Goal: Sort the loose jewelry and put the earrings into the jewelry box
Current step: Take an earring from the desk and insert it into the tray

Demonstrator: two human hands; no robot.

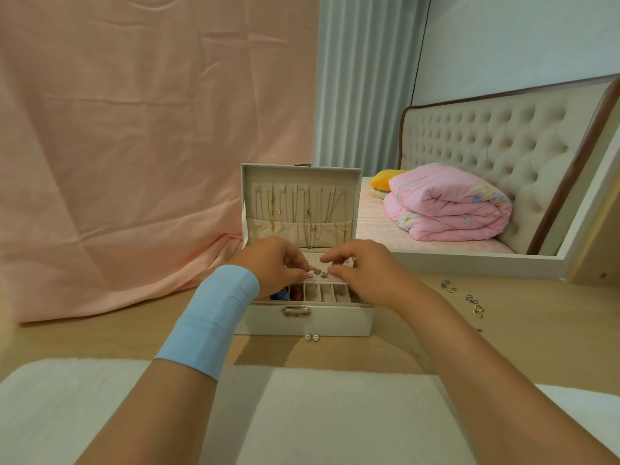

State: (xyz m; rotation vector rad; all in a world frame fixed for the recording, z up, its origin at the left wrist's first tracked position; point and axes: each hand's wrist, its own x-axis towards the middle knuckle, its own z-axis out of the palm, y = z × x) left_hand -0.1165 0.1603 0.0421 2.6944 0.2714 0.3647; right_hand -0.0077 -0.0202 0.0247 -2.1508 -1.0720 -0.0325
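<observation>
White mat (335,417), left hand (273,263) fingers (299,270) pinching earring (310,272) over jewelry box (328,320), right hand (369,270) fingers (336,272) just beside, grip unclear.

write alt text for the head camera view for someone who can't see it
Two hands work over an open white jewelry box on a wooden table: the left hand pinches a small earring at the box's perforated panel, the right hand curled close beside it. Necklaces hang in the lid, and loose jewelry lies on the table to the right.
</observation>
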